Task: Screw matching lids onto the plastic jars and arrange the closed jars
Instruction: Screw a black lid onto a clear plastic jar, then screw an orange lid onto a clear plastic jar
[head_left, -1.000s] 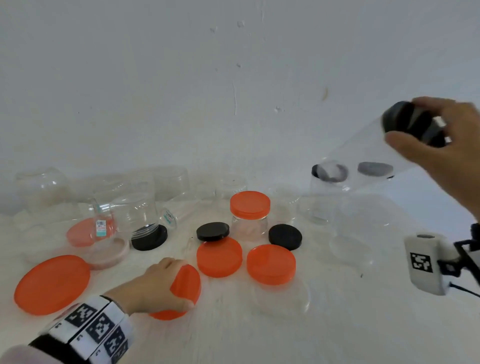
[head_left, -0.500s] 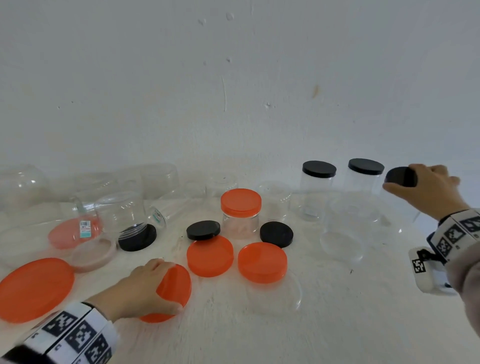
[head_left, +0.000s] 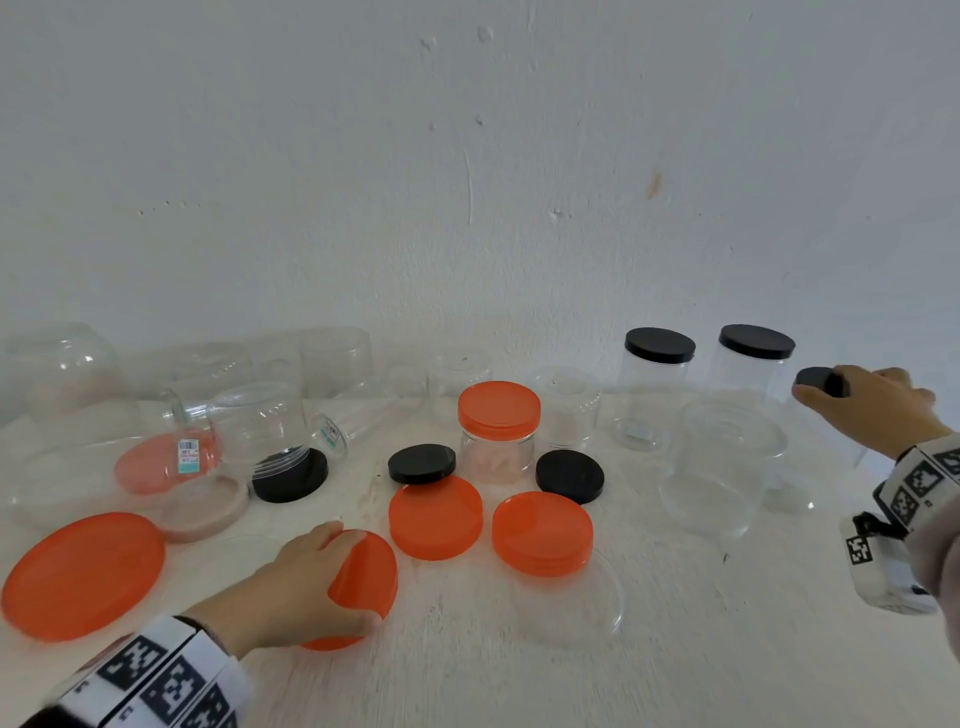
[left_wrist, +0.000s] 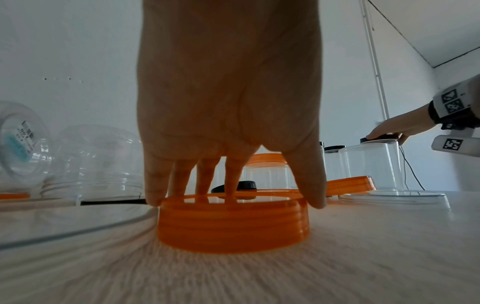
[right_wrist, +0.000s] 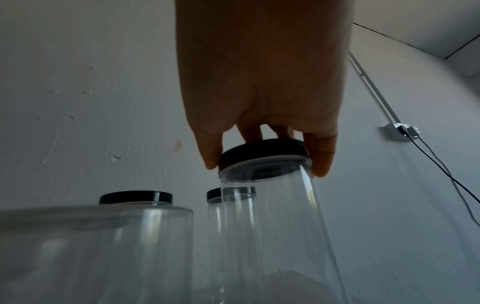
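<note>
My left hand (head_left: 317, 582) (left_wrist: 233, 197) grips an orange lid (head_left: 363, 577) (left_wrist: 233, 222) at the table's front, fingers curled over its rim. My right hand (head_left: 862, 405) (right_wrist: 267, 164) grips the black lid (head_left: 818, 382) (right_wrist: 262, 153) of a tall clear jar (right_wrist: 280, 236) standing at the far right. Two more tall clear jars with black lids (head_left: 658, 345) (head_left: 756, 343) stand just left of it by the wall. A small jar with an orange lid (head_left: 497, 410) stands mid-table.
Loose orange lids (head_left: 435, 517) (head_left: 542, 532) and black lids (head_left: 422, 463) (head_left: 570, 475) lie mid-table. A large orange lid (head_left: 83, 574) lies front left. Several open clear jars (head_left: 260, 421) (head_left: 724, 462) stand or lie along the back and right. The wall (head_left: 467, 156) is close behind.
My right hand brought the black-lidded jar down from a tilted position in the air and stood it at the far right beside the other two. The left hand stayed on the orange lid.
</note>
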